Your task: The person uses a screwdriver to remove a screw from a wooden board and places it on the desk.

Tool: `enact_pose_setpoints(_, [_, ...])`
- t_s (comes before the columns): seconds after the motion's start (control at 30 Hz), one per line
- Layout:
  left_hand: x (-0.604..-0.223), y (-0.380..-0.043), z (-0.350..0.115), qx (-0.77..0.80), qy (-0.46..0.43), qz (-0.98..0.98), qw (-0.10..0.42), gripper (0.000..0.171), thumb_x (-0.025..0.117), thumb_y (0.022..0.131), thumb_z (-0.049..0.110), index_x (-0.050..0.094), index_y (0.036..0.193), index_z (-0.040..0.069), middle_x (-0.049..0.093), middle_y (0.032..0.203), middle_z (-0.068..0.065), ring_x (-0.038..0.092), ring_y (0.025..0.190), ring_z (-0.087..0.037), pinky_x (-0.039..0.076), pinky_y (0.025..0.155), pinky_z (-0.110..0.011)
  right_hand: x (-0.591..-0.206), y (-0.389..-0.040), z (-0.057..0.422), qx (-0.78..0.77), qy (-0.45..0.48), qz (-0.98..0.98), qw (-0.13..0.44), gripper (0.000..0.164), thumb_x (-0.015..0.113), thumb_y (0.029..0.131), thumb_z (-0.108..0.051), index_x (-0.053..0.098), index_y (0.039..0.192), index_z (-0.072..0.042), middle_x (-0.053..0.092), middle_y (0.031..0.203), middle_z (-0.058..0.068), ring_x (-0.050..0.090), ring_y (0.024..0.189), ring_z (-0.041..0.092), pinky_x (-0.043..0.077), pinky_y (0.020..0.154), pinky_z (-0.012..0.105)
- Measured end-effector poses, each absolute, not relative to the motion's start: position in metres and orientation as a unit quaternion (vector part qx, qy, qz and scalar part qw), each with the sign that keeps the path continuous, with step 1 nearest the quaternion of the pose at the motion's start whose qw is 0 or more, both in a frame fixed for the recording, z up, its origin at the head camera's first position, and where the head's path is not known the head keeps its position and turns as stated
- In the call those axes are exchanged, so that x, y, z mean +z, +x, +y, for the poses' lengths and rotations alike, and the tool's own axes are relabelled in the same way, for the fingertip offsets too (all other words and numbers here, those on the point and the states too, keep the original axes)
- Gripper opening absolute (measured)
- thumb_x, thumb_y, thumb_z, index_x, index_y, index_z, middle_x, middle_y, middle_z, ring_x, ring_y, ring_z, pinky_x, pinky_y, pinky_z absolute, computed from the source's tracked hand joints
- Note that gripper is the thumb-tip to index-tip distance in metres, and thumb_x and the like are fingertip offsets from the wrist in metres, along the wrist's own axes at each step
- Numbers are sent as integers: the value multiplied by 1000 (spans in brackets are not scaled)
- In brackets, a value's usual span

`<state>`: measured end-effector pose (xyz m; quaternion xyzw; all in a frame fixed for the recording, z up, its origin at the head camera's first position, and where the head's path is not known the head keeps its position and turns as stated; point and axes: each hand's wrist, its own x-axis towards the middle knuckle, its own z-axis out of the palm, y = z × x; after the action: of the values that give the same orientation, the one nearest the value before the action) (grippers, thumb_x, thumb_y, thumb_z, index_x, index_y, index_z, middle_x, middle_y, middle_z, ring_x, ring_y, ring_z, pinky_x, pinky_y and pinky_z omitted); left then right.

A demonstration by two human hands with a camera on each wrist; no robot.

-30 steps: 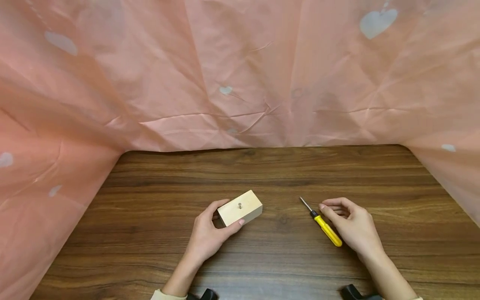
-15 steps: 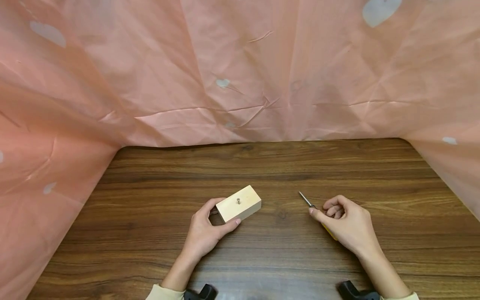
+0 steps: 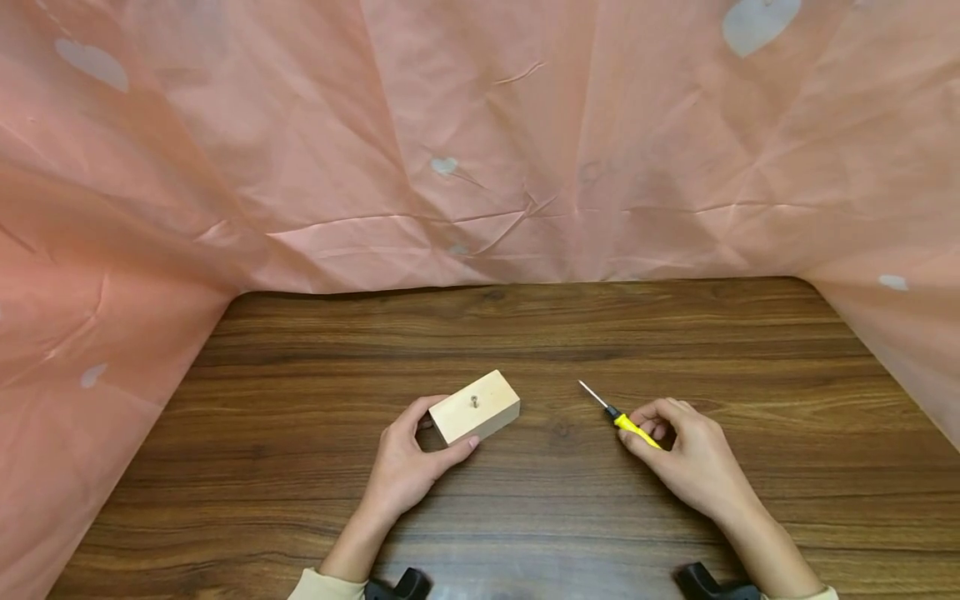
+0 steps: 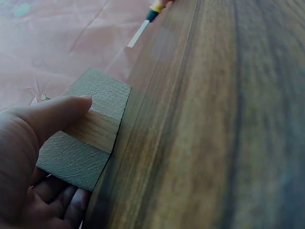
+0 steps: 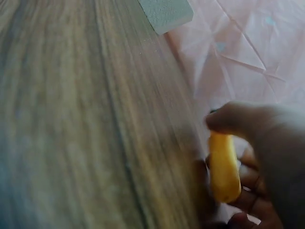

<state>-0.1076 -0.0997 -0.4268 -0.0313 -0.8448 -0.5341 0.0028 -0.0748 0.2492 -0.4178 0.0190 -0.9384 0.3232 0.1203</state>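
A pale wooden block [image 3: 480, 408] lies on the table, left of centre in the head view. From its top face sticks up a small screw [image 3: 474, 401]. My left hand [image 3: 408, 462] grips the block's near left end, thumb [image 4: 71, 109] along the near side and fingers behind. Over to the right, my right hand [image 3: 693, 454] pinches a screwdriver [image 3: 630, 428] by its yellow handle [image 5: 224, 167] between thumb and fingers. The metal shaft [image 3: 593, 393] points away and to the left. Part of the handle is hidden by the hand in the head view.
The table [image 3: 525, 333] has a dark wood-grain top. Pink cloth [image 3: 510, 150] with pale hearts hangs along its back and both sides. Black wrist gear [image 3: 716, 583] shows by each forearm at the bottom edge.
My right hand has moved left and taken hold of the screwdriver, which lay on the table earlier. The screwdriver has shifted left. My left hand keeps its grip on the block.
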Motion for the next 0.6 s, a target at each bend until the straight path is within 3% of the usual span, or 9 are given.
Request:
enact_pose_setpoints(0.17, [-427,-107,-100,-529,-30,-848,5,53,98,78,31,75,126,25,77,116,2,65,105,-13,48,96,-36,-418,-75,249,376,8,-917,132,7,83,97,-25,78,102,-23,73,86,-5,56,67,3,44,60,22])
enact_pose_setpoints(0.4, [-427,-108,-100,-528,-29,-849,4,54,97,78,30,75,126,25,77,116,1,65,104,-13,47,95,-36,-420,-75,252,394,13,-908,145,10,81,98,-22,83,107,-25,81,102,-3,63,85,-4,48,72,16])
enact_pose_setpoints(0.6, [-427,-108,-100,-529,-35,-848,3,54,97,79,31,74,127,24,77,116,1,65,103,-13,48,95,-35,-417,-76,254,538,-53,-837,86,17,82,98,-22,81,111,-11,77,89,-14,64,76,1,53,67,21])
